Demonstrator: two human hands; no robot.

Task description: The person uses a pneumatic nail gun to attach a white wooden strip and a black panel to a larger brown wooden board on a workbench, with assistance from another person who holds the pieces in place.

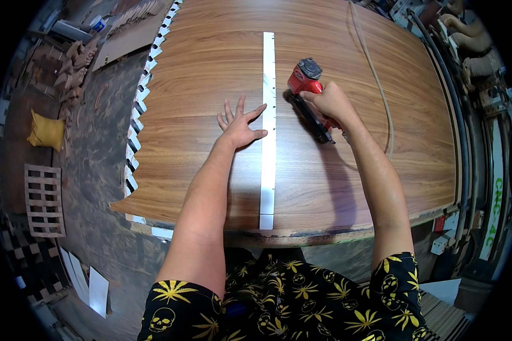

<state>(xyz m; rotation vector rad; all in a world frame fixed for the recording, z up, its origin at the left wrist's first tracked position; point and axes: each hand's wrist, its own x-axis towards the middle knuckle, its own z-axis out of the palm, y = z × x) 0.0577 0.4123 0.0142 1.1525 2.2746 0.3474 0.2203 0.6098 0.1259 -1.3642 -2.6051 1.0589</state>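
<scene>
A long white strip (268, 165) with small dark marks along its right edge lies lengthwise on a wood-grain board (199, 62). My left hand (242, 125) rests on the board beside it, fingers spread, with the thumb and index fingertip touching the strip's left edge. To the right of the strip, my right hand (331, 103) grips a red and black nail gun (308, 74) by its handle. The gun is tilted, its long black magazine slanting down toward me and casting a shadow on the board. It is apart from the strip.
A pale air hose (375, 71) curves across the board's right side. The board's left edge has a jagged white and black border (136, 125). Machine rails (466, 136) run along the right. On the floor at left are a yellow sack (45, 131) and a slatted wooden frame (44, 199).
</scene>
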